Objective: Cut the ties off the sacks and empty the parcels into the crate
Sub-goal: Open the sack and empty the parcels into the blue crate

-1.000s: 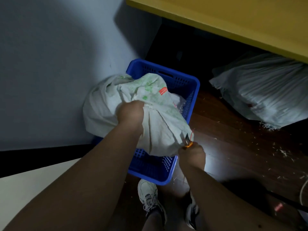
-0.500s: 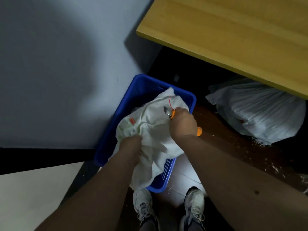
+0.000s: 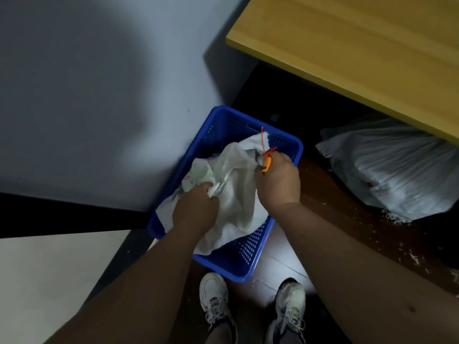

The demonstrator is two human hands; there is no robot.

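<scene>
We see a white sack draped over a blue crate that sits on the floor against the wall at the centre of the view. Our left hand is curled tight, bunching a fold of the sack near its middle. Our right hand, at 3 o'clock from the left, grips an orange cutter whose blade meets the sack's gathered neck, where a red tie sticks up at 12 o'clock. A second, full sack lies on the floor at 3 o'clock from the crate, partly under a yellow worktop. Our shoes stand at 6 o'clock.
</scene>
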